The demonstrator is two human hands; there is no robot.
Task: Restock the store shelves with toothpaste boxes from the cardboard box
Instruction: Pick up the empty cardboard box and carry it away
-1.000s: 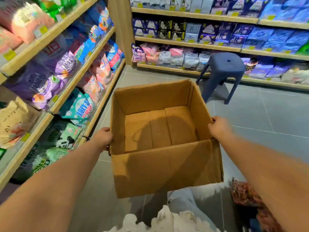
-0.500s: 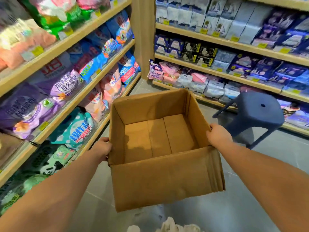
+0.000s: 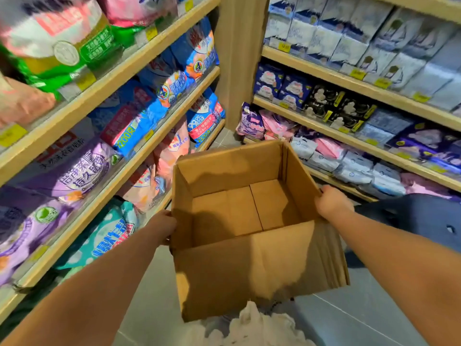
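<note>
I hold a brown cardboard box [image 3: 249, 265] in the air in front of me, its top open. Inside I see only its bare bottom flaps; no toothpaste boxes show anywhere. My left hand [image 3: 162, 227] grips the box's left wall. My right hand [image 3: 331, 202] grips the right wall at its top edge. Both arms reach forward from the bottom corners of the view.
Wooden shelves [image 3: 119, 71] with coloured detergent bags run along the left. More shelves [image 3: 349, 136] with packaged goods stand ahead and to the right. A dark blue plastic stool [image 3: 424, 216] is on the grey tiled floor [image 3: 361, 315], just right of the box.
The box has stayed in both hands while the view has risen and moved closer to the corner shelves. The stool has shifted to the right edge, partly behind my right arm.
</note>
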